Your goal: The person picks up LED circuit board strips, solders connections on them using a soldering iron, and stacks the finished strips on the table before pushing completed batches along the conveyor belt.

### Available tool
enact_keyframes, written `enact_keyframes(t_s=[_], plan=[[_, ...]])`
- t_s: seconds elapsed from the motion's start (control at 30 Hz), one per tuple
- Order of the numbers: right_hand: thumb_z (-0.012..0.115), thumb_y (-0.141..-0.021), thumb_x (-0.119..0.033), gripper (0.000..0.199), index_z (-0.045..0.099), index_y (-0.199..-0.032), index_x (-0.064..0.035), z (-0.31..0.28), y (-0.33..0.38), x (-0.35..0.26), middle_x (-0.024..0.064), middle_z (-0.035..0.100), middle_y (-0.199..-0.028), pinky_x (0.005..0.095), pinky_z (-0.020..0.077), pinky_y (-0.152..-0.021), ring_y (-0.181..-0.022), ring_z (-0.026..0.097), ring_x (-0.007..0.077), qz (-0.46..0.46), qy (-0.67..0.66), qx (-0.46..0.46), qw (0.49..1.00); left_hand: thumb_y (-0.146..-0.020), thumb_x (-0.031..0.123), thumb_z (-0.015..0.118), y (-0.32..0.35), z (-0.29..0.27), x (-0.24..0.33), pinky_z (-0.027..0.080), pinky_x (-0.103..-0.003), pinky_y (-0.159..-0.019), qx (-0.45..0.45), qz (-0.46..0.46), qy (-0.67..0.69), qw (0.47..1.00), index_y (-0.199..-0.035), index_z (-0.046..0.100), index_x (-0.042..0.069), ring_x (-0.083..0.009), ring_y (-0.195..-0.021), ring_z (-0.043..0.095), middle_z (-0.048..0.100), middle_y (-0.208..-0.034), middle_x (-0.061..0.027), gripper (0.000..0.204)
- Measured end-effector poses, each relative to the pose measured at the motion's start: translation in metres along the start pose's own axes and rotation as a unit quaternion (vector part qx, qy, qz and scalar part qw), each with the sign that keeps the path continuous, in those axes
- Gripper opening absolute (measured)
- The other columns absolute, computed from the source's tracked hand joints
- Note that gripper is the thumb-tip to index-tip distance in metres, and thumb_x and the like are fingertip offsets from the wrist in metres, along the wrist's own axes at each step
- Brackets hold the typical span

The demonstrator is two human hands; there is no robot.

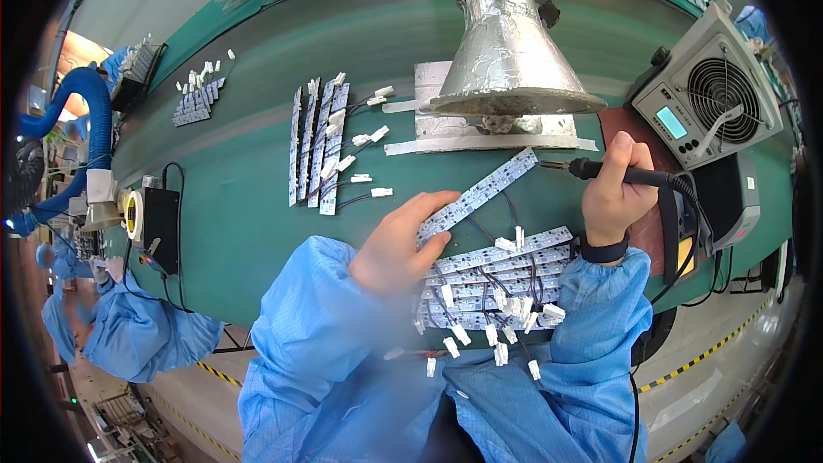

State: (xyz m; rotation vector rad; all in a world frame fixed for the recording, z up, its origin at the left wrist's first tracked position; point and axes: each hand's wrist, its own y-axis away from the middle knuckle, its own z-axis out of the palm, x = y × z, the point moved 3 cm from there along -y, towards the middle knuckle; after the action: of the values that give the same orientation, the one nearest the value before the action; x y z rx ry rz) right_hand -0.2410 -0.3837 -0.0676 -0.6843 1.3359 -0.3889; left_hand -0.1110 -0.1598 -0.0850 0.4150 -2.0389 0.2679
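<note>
Between thumb and fingers, my left hand grips one end of a narrow LED circuit board strip, which slants up to the right. My right hand is closed around a black soldering iron. Its tip lies close beside the strip's far end; whether they touch I cannot tell. Below the strip, a pile of similar boards lies in front of me, with dark wires and white connectors hanging toward my body. A black band circles my right wrist.
A foil-covered fume hood stands beyond the strip over a taped plate. More boards lie left of it, with others farther off. A fan unit with a small screen stands right, a black box left.
</note>
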Motion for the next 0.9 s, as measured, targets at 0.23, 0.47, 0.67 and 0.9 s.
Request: enact_keyframes(t_s=[0.23, 0.47, 0.67, 0.9], plan=[[0.058, -0.098, -0.012, 0.045, 0.033, -0.060, -0.0098, 0.001, 0.001, -0.001, -0.0087, 0.033, -0.057, 0.0246, 0.0163, -0.049, -0.055, 0.026, 0.0007, -0.001, -0.003, -0.005, 1.000, -0.085, 0.001, 0.060, 0.000, 0.000, 0.000, 0.045, -0.037, -0.097, 0.001, -0.002, -0.003, 1.000, -0.128, 0.052, -0.004, -0.0329, -0.113, 0.060, 0.060, -0.120, -0.0206, 0.044], [0.058, -0.097, -0.010, 0.044, 0.034, -0.060, -0.0097, -0.004, 0.001, 0.003, -0.0083, 0.035, -0.058, 0.0238, 0.0175, -0.049, -0.055, 0.027, 0.0008, -0.011, 0.002, 0.015, 1.000, -0.085, 0.001, 0.060, 0.001, 0.000, 0.000, 0.045, -0.037, -0.097, -0.001, 0.000, -0.009, 1.000, -0.128, 0.052, -0.003, -0.0332, -0.112, 0.060, 0.060, -0.119, -0.0205, 0.044], [0.057, -0.097, -0.009, 0.043, 0.034, -0.060, -0.0089, -0.002, 0.001, 0.002, -0.0075, 0.036, -0.058, 0.0232, 0.0190, -0.049, -0.055, 0.028, 0.0011, 0.002, -0.008, -0.001, 1.000, -0.085, 0.001, 0.060, 0.001, 0.001, 0.000, 0.045, -0.037, -0.097, 0.001, 0.004, -0.008, 1.000, -0.128, 0.052, -0.004, -0.0335, -0.112, 0.060, 0.060, -0.120, -0.0209, 0.044], [0.058, -0.097, -0.012, 0.043, 0.036, -0.060, -0.0089, -0.011, -0.004, 0.006, -0.0069, 0.038, -0.058, 0.0221, 0.0229, -0.049, -0.055, 0.031, 0.0016, 0.002, 0.030, 0.031, 0.999, -0.086, 0.002, 0.060, 0.001, 0.000, -0.001, 0.045, -0.038, -0.097, 0.002, 0.010, -0.008, 1.000, -0.128, 0.052, -0.004, -0.0336, -0.113, 0.059, 0.060, -0.120, -0.0214, 0.043]])
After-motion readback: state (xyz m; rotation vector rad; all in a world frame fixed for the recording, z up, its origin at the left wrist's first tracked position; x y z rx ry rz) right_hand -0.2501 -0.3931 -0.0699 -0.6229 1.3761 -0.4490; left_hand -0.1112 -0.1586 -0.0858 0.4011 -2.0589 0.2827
